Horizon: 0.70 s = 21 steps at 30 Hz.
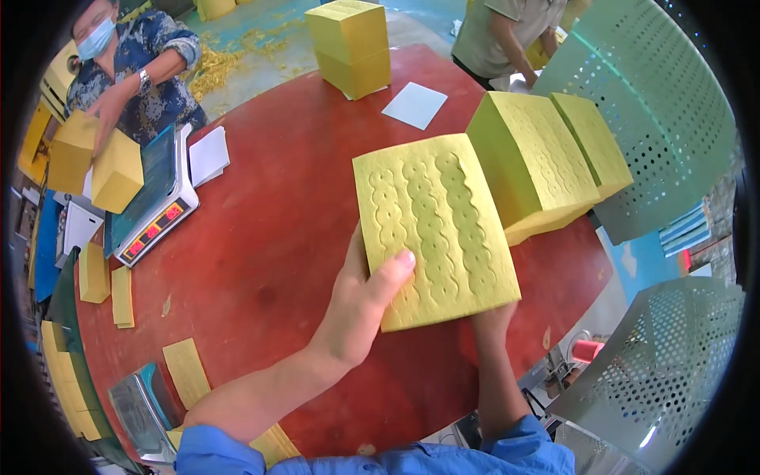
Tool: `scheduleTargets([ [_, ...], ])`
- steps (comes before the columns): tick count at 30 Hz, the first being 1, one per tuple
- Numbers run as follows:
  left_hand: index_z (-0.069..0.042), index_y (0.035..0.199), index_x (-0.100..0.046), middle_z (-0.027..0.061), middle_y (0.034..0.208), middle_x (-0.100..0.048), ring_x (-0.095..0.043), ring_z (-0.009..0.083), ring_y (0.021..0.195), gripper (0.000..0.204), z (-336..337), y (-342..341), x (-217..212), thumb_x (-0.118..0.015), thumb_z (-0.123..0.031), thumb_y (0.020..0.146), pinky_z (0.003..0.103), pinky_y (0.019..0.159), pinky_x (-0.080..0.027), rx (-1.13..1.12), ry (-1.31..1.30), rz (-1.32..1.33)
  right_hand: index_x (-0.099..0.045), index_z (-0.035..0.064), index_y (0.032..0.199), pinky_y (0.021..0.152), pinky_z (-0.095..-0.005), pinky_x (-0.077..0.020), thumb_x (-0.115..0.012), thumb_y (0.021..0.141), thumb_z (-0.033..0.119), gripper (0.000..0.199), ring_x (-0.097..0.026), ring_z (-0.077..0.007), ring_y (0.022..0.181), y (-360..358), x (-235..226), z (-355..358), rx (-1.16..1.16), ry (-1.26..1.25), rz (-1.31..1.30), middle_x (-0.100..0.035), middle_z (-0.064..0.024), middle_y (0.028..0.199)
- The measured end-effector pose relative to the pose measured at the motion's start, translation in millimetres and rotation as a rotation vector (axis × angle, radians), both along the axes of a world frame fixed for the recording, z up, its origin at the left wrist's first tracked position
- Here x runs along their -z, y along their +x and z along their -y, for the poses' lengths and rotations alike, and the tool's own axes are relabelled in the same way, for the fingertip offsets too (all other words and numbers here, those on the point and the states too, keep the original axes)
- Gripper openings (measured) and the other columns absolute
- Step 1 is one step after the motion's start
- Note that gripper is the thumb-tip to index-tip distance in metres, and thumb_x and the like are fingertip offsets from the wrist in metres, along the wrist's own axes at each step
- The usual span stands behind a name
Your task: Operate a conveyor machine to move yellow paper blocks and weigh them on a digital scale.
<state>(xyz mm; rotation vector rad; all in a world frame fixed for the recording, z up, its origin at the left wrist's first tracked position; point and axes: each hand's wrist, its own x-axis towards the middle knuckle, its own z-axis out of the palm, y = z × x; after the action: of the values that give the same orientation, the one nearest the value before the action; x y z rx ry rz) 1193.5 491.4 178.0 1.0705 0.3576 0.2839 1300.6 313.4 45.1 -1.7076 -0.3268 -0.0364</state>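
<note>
Mid-frame, both hands grip one yellow embossed paper stack [435, 229] above the red counter [269, 261]: the left hand [360, 297] clasps its left edge, thumb on top; the right hand [492, 317] is closed under its lower right corner. Two similar stacks [538, 162] lie upper right, one tall stack [350, 47] at top centre. One scale [154, 210] sits left.
</note>
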Motion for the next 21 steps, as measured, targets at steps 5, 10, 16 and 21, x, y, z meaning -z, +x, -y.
scheduleTargets([
  [5, 0.000, 0.151, -0.025, 0.0118, 0.143, -0.043, -0.043, 0.0184, 0.131, 0.067, 1, -7, -4, -0.056, -0.027, 0.098, 0.037, 0.111, -0.036, 0.003, -0.022, -0.053, -0.063, -0.0042, 0.114, 0.082, -0.0291, -0.0513, -0.060, 0.094, -0.001, 0.021, -0.064, -0.0149, 0.091, -58, -15, 25, -0.126, 0.048, -0.028, -0.068, -0.0091, 0.103],
  [10, 0.001, 0.150, -0.025, 0.0124, 0.140, -0.044, -0.044, 0.0183, 0.128, 0.067, 1, 3, -4, -0.057, -0.028, 0.099, 0.037, 0.109, -0.038, 0.040, 0.024, -0.027, -0.062, -0.0043, 0.114, 0.083, -0.0275, -0.0515, -0.061, 0.095, -0.002, 0.020, -0.066, -0.0145, 0.095, -50, -11, 5, -0.152, 0.047, -0.038, -0.069, -0.0095, 0.103],
  [16, 0.002, 0.147, -0.028, 0.0129, 0.134, -0.047, -0.049, 0.0172, 0.121, 0.068, -17, 52, 3, -0.060, -0.031, 0.097, 0.034, 0.103, -0.043, -0.010, 0.056, 0.058, -0.055, -0.0020, 0.101, 0.077, -0.0260, -0.0535, -0.060, 0.099, 0.004, 0.008, -0.065, -0.0109, 0.085, -13, -7, -24, -0.225, 0.089, -0.268, -0.066, -0.0063, 0.093],
  [21, -0.002, 0.148, -0.033, 0.0110, 0.140, -0.047, -0.046, 0.0184, 0.130, 0.065, -26, 78, -2, -0.057, -0.036, 0.098, 0.037, 0.109, -0.038, 0.074, 0.135, 0.088, -0.054, 0.0001, 0.098, 0.074, -0.0241, -0.0524, -0.060, 0.099, 0.004, 0.008, -0.062, -0.0094, 0.080, -2, -3, -34, -0.199, 0.158, -0.254, -0.065, -0.0050, 0.090],
])
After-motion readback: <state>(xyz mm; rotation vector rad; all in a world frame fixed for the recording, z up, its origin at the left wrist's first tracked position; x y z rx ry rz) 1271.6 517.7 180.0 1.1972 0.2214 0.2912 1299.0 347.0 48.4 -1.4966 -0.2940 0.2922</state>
